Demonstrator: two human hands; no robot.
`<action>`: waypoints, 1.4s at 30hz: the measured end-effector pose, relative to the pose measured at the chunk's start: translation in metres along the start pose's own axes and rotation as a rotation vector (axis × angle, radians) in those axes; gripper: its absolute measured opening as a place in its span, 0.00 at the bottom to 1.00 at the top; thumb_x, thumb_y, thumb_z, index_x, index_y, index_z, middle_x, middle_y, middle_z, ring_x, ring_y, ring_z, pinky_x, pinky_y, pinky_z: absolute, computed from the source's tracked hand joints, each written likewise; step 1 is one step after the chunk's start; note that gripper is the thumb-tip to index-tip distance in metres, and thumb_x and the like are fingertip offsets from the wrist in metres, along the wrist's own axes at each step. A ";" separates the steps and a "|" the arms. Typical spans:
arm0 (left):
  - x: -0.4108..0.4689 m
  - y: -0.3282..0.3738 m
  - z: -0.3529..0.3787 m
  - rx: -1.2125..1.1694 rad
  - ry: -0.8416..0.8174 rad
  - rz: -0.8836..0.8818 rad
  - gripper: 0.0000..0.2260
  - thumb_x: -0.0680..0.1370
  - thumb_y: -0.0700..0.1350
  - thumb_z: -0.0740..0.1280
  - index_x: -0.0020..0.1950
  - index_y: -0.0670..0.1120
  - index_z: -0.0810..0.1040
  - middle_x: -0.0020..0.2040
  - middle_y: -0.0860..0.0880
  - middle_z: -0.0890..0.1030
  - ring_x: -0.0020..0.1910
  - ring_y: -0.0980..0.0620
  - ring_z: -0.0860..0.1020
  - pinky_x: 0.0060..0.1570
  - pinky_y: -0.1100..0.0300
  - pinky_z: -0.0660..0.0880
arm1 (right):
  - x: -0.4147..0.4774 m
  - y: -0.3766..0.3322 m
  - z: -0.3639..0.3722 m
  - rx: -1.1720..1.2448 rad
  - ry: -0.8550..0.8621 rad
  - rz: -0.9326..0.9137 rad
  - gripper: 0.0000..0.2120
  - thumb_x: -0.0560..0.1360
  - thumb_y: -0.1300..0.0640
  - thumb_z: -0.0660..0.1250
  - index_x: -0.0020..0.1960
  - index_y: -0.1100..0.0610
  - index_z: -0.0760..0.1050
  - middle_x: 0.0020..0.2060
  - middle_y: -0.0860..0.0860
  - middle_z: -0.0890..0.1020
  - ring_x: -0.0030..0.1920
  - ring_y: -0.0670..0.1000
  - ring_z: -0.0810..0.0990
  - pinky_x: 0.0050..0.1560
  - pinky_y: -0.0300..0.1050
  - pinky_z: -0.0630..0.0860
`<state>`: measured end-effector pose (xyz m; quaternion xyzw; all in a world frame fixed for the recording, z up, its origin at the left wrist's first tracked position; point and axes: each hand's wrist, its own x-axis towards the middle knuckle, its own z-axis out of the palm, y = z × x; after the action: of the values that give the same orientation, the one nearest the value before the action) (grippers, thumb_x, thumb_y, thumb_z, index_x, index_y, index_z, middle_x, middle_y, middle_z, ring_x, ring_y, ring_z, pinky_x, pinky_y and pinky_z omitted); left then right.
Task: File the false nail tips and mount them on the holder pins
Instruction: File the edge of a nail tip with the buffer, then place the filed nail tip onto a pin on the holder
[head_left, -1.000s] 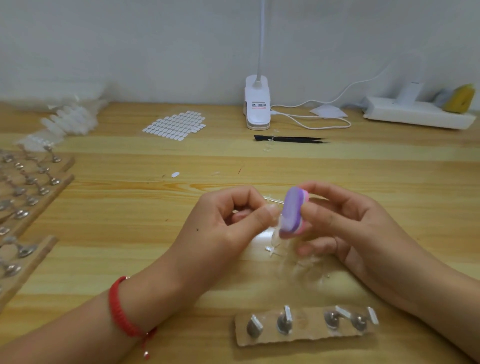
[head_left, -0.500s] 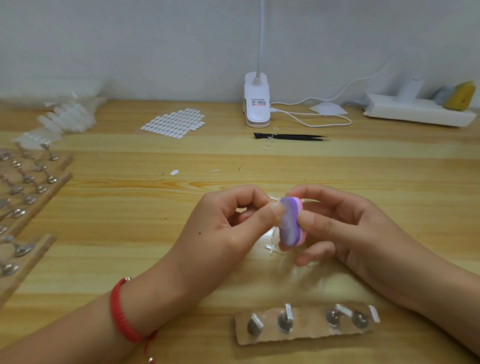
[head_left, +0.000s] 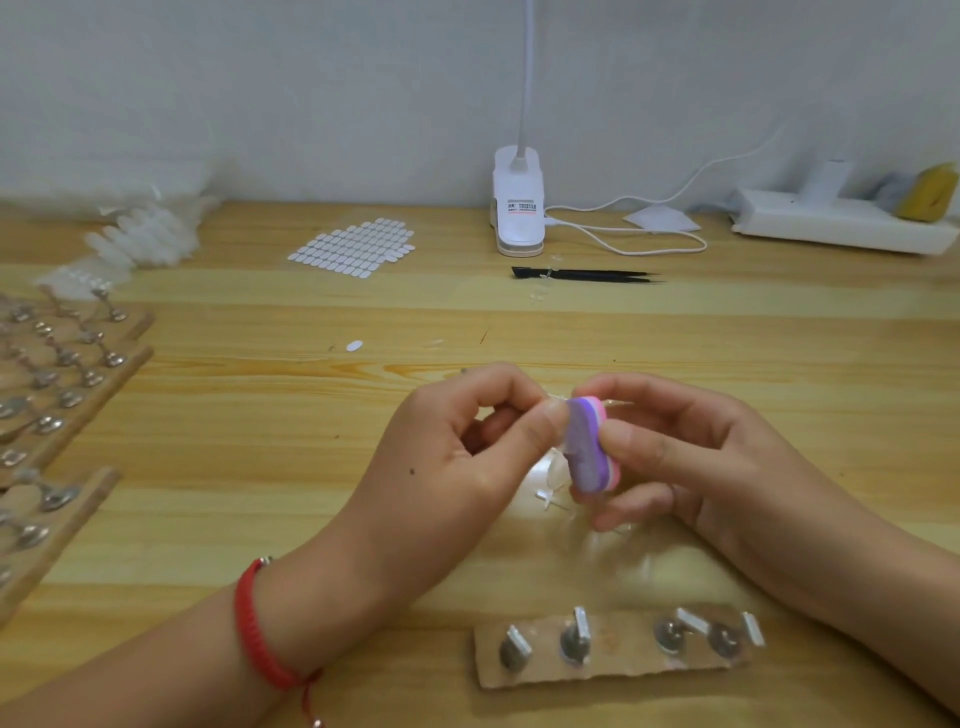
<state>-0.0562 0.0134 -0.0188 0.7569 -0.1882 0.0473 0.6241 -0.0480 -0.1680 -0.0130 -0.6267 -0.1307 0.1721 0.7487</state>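
A: The hands meet low over the middle of the surface (head_left: 260, 441). The left hand (head_left: 457, 452) has its thumb and forefinger curled together, pinching a clear tip (head_left: 557, 399) that shows only as a thin sliver at the fingertips.

B: And the right hand (head_left: 701, 457) grips the file (head_left: 587, 447), a small purple-and-pink block. The thumb is on its near side and the forefinger is curled over the top.

A: The file stands nearly upright, its purple face right against the left thumb tip. Whether it touches the tip itself cannot be told, because the plastic is too clear.

B: Just below the file, a few clear scraps (head_left: 551, 486) lie on the surface between the hands.

A: At the near edge is the holder (head_left: 613, 670), a short brown strip lying flat. It carries four metal pins (head_left: 574, 644), each with a small whitish piece at it.

B: On the left, long wooden racks (head_left: 78, 384) carry rows of more pins. Behind them sits a heap of pale tips (head_left: 140, 236).

A: Further back lies a sheet of white oval tabs (head_left: 353, 247). To its right is a white lamp base (head_left: 518, 208), with black tweezers (head_left: 587, 274) just in front of it.

B: A power strip (head_left: 831, 221) sits at the far right. A red bracelet (head_left: 254, 629) circles the left wrist.
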 end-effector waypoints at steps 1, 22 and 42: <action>0.000 0.000 0.000 0.011 -0.021 0.007 0.09 0.73 0.47 0.67 0.35 0.45 0.77 0.27 0.44 0.70 0.26 0.46 0.66 0.29 0.63 0.61 | 0.001 0.000 0.001 0.026 0.033 -0.010 0.10 0.67 0.56 0.73 0.49 0.53 0.84 0.40 0.56 0.84 0.37 0.50 0.84 0.35 0.41 0.81; 0.000 0.017 -0.007 -0.221 -0.046 -0.128 0.09 0.68 0.55 0.71 0.42 0.52 0.85 0.39 0.54 0.84 0.25 0.56 0.77 0.26 0.70 0.66 | -0.012 -0.008 0.015 -0.229 0.156 -0.199 0.08 0.67 0.51 0.77 0.44 0.52 0.82 0.22 0.45 0.66 0.21 0.45 0.62 0.22 0.33 0.62; -0.018 0.039 -0.033 0.472 0.006 0.274 0.10 0.68 0.56 0.74 0.45 0.54 0.84 0.40 0.56 0.80 0.33 0.53 0.77 0.30 0.67 0.67 | -0.013 -0.007 0.006 0.016 -0.038 0.122 0.08 0.64 0.51 0.75 0.41 0.51 0.81 0.25 0.46 0.64 0.22 0.43 0.57 0.20 0.33 0.54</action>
<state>-0.0812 0.0436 0.0191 0.8487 -0.2709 0.1764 0.4186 -0.0614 -0.1695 -0.0046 -0.6240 -0.1051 0.2304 0.7392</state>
